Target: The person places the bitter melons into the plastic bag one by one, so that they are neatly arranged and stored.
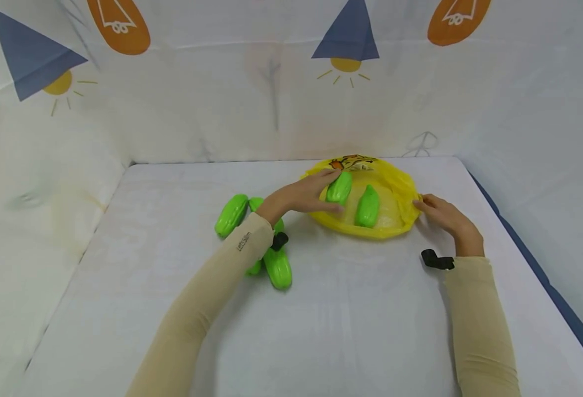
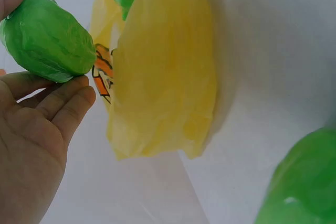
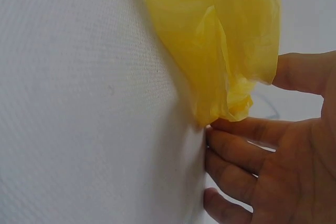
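Observation:
A yellow plastic bag with an orange and black print lies spread open at the back right. My left hand holds a glossy green gourd-like vegetable between thumb and fingers over the bag's left side. Another green vegetable rests inside the bag. At the bag's right edge, my right hand pinches the yellow rim between thumb and index finger; its other fingers rest by the white surface. Several more green vegetables lie around my left forearm, which partly hides them.
The white table ends at a back edge against a white patterned cloth. One loose green vegetable sits left of my left wrist. Dark blue material runs along the table's right side.

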`<act>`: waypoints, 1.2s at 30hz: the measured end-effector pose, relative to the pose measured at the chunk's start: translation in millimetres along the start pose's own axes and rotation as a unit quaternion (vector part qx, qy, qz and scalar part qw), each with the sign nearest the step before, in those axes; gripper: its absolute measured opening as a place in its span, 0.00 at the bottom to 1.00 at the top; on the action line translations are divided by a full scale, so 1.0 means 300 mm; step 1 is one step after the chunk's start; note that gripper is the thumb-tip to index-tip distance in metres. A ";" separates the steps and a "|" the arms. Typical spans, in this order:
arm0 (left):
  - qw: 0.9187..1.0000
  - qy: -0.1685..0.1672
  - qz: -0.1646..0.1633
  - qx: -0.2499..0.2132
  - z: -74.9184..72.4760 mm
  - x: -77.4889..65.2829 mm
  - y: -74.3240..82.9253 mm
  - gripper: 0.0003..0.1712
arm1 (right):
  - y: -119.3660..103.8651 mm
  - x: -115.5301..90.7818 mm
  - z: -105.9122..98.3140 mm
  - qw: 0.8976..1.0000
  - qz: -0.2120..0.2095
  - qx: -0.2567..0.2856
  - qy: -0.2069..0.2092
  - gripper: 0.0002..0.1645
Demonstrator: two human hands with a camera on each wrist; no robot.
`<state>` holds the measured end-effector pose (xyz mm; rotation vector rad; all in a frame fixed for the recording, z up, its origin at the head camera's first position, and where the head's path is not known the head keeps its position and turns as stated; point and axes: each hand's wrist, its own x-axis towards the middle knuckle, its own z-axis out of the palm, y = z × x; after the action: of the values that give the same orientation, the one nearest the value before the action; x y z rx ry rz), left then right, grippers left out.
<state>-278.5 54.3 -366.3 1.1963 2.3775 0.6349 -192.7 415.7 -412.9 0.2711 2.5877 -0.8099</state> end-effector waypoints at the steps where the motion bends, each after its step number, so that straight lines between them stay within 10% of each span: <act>1: 1.000 0.001 0.000 0.003 -0.005 0.004 0.002 0.57 | -0.003 0.000 -0.001 1.000 0.000 0.001 0.001 0.57; 36: 0.999 -0.039 -0.018 -0.020 0.090 0.168 0.005 0.53 | -0.010 -0.011 -0.003 1.000 0.013 0.001 -0.002 0.57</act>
<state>-290.7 102.1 -395.0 1.1377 2.3059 0.6084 -190.9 413.5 -409.2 0.3019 2.5746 -0.8045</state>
